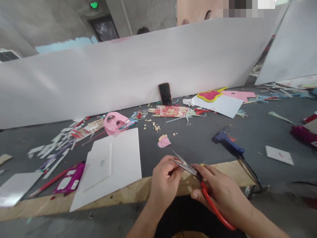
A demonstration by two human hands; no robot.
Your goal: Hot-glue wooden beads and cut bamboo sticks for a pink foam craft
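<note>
My right hand [220, 185] grips a pair of red-handled scissors [189, 169], whose blades are parted and point up to the left. A tiny pale bit shows between the blades. Close beside the blade tips, my left hand [164, 177] is closed in a pinch; what it holds, if anything, is too small to make out. Just beyond my hands lies a small pink rounded piece [164, 142] with several beige bits along its upper edge. More small beige bits [156, 126] are scattered behind it on the dark table.
Right of my hands lie a blue glue gun [229, 140] with a cable and a white card [279, 155]. White sheets [126, 158], a purple device [70, 178] and a pink mask-like cutout [116, 122] lie left. A phone [165, 94] leans against the white partition [99, 76].
</note>
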